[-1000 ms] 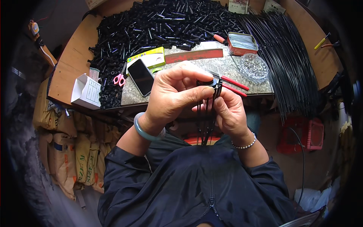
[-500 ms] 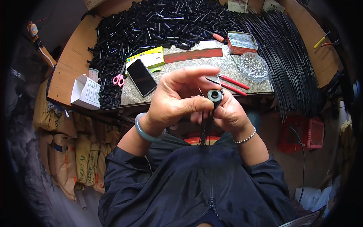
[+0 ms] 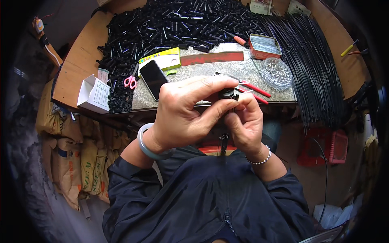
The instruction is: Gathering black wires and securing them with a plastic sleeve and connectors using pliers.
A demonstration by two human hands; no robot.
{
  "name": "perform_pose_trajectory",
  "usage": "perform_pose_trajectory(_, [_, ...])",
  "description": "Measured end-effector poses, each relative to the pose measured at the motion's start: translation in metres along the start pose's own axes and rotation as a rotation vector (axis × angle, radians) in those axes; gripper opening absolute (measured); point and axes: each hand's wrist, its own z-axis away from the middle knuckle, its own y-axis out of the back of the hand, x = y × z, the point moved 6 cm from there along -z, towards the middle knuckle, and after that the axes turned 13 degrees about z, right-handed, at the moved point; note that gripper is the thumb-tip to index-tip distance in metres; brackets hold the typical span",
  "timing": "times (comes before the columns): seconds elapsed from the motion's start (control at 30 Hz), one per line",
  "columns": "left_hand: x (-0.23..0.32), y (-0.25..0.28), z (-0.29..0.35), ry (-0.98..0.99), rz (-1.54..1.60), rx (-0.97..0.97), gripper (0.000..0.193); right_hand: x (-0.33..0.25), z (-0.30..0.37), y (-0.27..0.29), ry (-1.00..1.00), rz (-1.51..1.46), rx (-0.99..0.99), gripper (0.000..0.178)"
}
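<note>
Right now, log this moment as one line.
left hand: gripping black part | right hand: beside it, grip unclear | phone: on worktop, left | red-handled tool: on worktop, beyond right hand

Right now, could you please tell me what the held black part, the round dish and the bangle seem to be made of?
Black part: probably smooth plastic, from its faint sheen; partly hidden, so metal is possible.
Round dish: clear glass or plastic, shiny; see-through with bright glints.
Bangle: perhaps polished stone or glass; pale and smooth with soft shine.

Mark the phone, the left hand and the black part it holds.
Phone (image 3: 153, 78): head view, dark screen.
Left hand (image 3: 182, 106): head view, middle of the hand.
Black part (image 3: 227, 93): head view, its round end.
</note>
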Motion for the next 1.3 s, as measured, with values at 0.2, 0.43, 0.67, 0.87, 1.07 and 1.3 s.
perform_pose_trajectory(0.2, [-0.003,-0.001,-0.001,0.058,0.123,-0.029,0.028,0.007,0.003,0.004,-0.012,-0.051,-0.145,0.012])
perform_pose_trajectory(0.43, [0.0,0.001,-0.004,-0.071,0.073,-0.151,0.025,0.02,0.002,-0.01,-0.199,0.075,-0.378,0.035])
perform_pose_trajectory(0.67, [-0.007,0.0,-0.007,0.077,0.122,-0.022,0.056,0.027,-0.003,-0.011,-0.062,0.411,-0.212,0.045])
perform_pose_trajectory(0.87, [-0.011,0.005,-0.002,0.036,0.067,0.05,0.051,0.015,-0.011,-0.014,0.163,0.848,-0.013,0.024])
perform_pose_trajectory(1.07, [-0.021,0.005,0.007,0.024,0.095,0.173,0.046,0.031,-0.007,-0.011,0.16,0.889,-0.017,0.022])
perform_pose_trajectory(1.3, [-0.028,-0.007,0.015,0.011,0.203,0.283,0.045,0.04,-0.003,-0.013,0.2,0.895,-0.029,0.023])
